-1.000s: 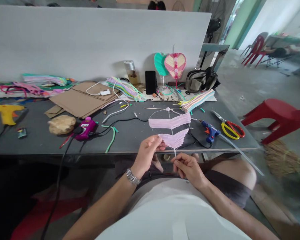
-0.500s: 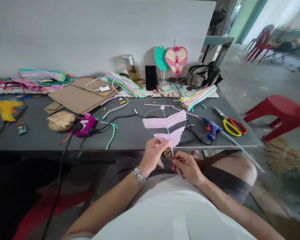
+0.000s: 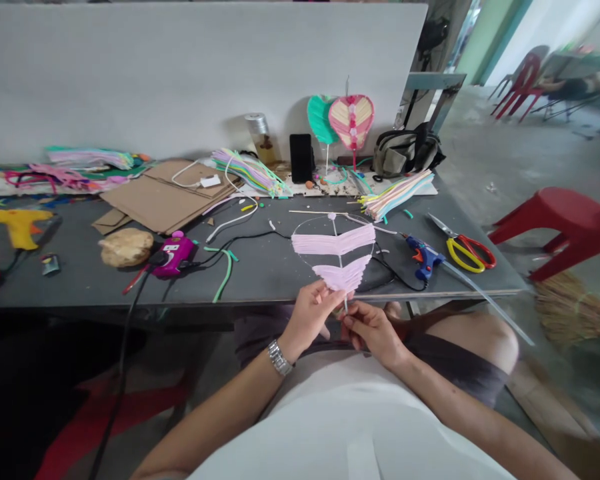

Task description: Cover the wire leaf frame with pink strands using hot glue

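Pink fan, likely light and crushable, I'm holding near the bench's front edge, left hand pinching lower strips, right hand pinching the likely safer stem.

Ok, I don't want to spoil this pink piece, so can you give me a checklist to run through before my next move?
1. Left hand holding the pink piece: ok, at its lower edge.
2. Right hand on the stem: ok, gripping it low down.
3. Strips covering the whole outline: not ok, there is a gap between the two pink bands.
4. Blue glue gun at hand: ok, lying on the table to the right.
5. Clear stick behind it kept over the table: not ok, it juts past the edge.
6. Glue gun hot: cannot tell.
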The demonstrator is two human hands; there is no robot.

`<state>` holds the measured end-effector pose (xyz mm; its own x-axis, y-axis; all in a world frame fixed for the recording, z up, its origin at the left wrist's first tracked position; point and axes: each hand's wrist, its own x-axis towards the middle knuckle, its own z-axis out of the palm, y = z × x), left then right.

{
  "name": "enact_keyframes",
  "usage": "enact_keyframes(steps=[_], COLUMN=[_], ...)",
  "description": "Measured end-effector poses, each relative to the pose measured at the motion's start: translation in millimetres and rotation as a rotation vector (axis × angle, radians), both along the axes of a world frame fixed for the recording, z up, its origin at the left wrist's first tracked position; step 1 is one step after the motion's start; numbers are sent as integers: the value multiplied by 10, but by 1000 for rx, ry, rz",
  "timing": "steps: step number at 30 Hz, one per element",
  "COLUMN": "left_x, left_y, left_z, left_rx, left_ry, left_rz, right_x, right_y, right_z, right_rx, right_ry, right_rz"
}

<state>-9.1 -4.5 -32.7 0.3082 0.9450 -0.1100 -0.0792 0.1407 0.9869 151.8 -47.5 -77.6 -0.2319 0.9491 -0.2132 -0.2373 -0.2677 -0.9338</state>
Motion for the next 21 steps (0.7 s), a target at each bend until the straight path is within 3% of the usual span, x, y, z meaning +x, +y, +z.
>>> enact_keyframes(steps=[3, 10, 21], left_x=[-71, -260, -292], left_y=[-33, 96, 158], left_z=[-40, -236, -283], left_rx=[-9, -25, -102], left_ry=[-6, -18, -145], left_rz=[2, 284, 300], right_x=[26, 36, 72], right_y=[16, 44, 84], right_z=[17, -6, -134], right_rx=[6, -20, 8], right_ry=[65, 217, 276], right_rz=[-26, -32, -46])
